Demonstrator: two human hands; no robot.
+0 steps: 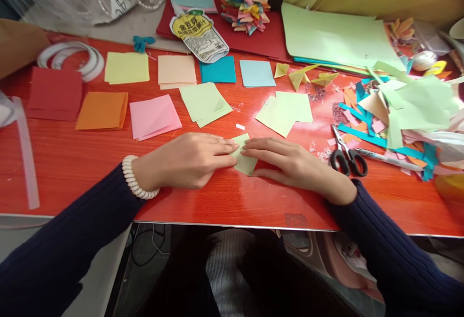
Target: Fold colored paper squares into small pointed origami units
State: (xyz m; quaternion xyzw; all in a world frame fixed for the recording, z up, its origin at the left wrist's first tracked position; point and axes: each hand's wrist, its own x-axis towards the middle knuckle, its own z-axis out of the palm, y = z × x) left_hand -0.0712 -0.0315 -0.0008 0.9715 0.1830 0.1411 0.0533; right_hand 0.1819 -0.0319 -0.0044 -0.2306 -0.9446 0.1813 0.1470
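Observation:
A small light green piece of paper (245,163) lies on the red table between my two hands, apparently folded. My left hand (190,160), with a coiled white band at its wrist, grips the paper's left side, fingertips and thumb close together. From the other side my right hand (286,158) holds the same paper, fingers across its upper part and thumb at its lower edge. Just beyond lie light green square sheets (206,103) and more light green sheets (286,112). Parts of the paper under the fingers are hidden.
Black-handled scissors (348,155) and a pen (389,158) lie right, beside paper scraps (416,109). Pink (154,115), orange (102,110) and red paper stacks (55,92) sit left. Behind are tape rolls (94,63), a juice pouch (199,34) and folded paper stars (246,5).

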